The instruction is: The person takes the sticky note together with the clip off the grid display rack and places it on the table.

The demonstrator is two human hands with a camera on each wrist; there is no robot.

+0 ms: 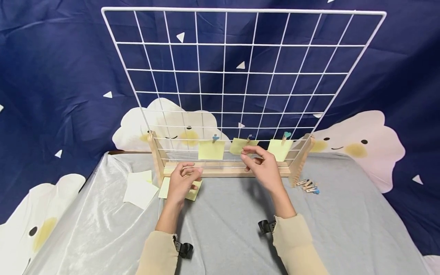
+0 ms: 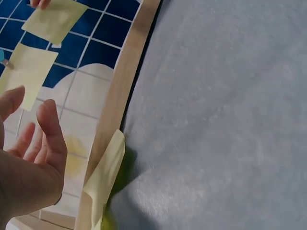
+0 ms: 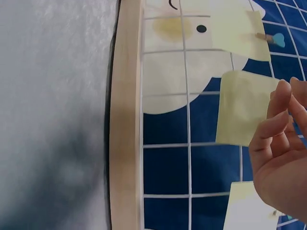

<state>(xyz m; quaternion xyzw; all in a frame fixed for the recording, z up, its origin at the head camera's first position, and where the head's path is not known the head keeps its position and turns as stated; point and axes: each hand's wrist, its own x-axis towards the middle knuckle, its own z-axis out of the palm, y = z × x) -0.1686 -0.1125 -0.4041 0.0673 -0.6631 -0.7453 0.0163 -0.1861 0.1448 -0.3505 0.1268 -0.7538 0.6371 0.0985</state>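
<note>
We've got the right hand [image 1: 264,167] at the middle yellow note [image 1: 236,146], low on the white wire rack [image 1: 240,10], covering part of it; can't tell if it's pinching. Left hand [image 1: 181,184] loose, holding nothing, blocking yellow paper [image 1: 164,187] on the table [image 1: 223,217]. Clipped notes [image 1: 211,151] flank the middle one. White paper [image 1: 139,193] left, clothespins [image 1: 308,186] right of the wooden stand [image 1: 227,172].

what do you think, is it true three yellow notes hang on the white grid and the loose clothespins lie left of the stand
Wrong side: the head view shows the loose clothespins lying right of the wooden stand. Three yellow notes do hang on the white grid.
</note>
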